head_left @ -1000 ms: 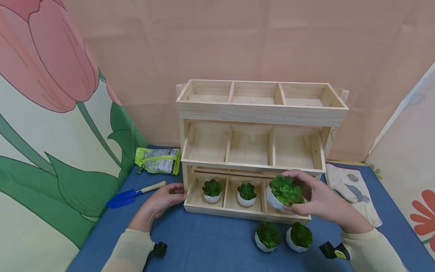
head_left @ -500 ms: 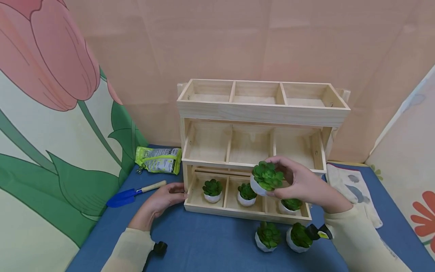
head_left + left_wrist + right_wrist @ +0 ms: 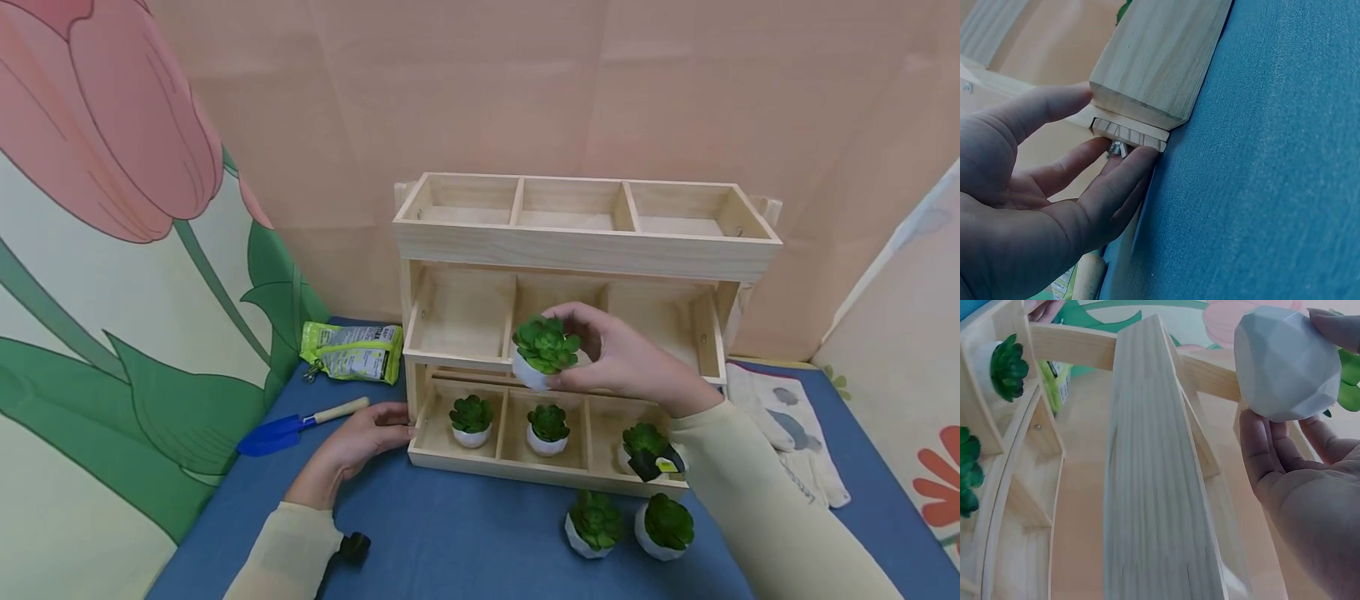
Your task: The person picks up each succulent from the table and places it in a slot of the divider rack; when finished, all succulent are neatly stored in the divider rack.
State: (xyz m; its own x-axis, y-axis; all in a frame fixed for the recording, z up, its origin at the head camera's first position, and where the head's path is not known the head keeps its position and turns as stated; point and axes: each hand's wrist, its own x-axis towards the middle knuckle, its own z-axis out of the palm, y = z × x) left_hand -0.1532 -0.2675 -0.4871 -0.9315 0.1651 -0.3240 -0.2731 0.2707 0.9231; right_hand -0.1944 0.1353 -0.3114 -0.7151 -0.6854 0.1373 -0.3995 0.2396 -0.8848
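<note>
My right hand (image 3: 622, 358) grips a potted succulent (image 3: 546, 346) in front of the middle tier of a three-tier wooden plant shelf (image 3: 585, 250). In the right wrist view its white faceted pot (image 3: 1288, 362) is held between thumb and fingers. My left hand (image 3: 367, 437) holds the lower left end of the shelf; in the left wrist view the thumb touches the tray's corner (image 3: 1141, 69) and the fingers lie against the slat with a wing nut (image 3: 1117, 149). Three small succulents stand in the bottom tier: left (image 3: 471, 421), middle (image 3: 547, 429) and right (image 3: 643, 442), the last partly covered by the wrist strap.
Two more potted succulents, one (image 3: 594, 523) beside the other (image 3: 664, 527), stand on the blue cloth (image 3: 450, 533) before the shelf. A blue trowel (image 3: 300, 425) and a green bag (image 3: 352, 352) lie left. White gloves (image 3: 783, 429) lie right.
My right hand has lifted the potted succulent from the right bottom compartment area up and leftward to the middle tier, uncovering the right-hand plant below. My left hand has stayed at the shelf's end.
</note>
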